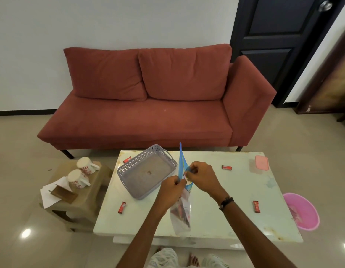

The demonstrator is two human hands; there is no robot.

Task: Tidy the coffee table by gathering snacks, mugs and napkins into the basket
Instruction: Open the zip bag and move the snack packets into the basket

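Note:
Both hands hold a clear plastic snack bag (pixel 181 215) with a blue zip top above the coffee table (pixel 216 190). My left hand (pixel 172 187) pinches the bag's top on the left, and my right hand (pixel 201 176) pinches it on the right. The bag hangs upright with dark snacks inside. A grey perforated basket (pixel 127 169) lies to the left of my hands, holding nothing but a small speck. Several red snack bars lie on the table: one (pixel 127 160) behind the basket, one (pixel 121 207) front left, one (pixel 227 167) right of my hands, one (pixel 256 206) further right.
Two white mugs (pixel 79 174) with red flowers lie on a small stool (pixel 71 206) left of the table, beside white paper napkins (pixel 47 196) and a brown holder. A pink-lidded container (pixel 261 163) stands at the table's far right. A pink bin (pixel 301 211) is on the floor; a red sofa (pixel 148 113) stands behind.

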